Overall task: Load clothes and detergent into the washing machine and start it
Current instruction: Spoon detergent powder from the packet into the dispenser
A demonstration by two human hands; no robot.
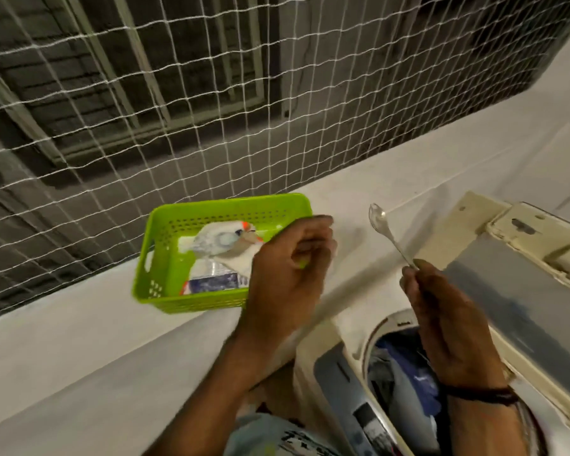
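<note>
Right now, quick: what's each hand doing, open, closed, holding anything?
Left hand: fingers curled round the green basket rim, though blurred.
Right hand: pinches the spoon by its handle, bowl up.

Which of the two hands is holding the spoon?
The right hand, above the washing machine, pinches the spoon by its handle end; the left hand is curled beside the green basket.

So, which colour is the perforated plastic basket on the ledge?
The rectangular perforated plastic basket is bright lime green; the head view, the only one, shows it.
</note>
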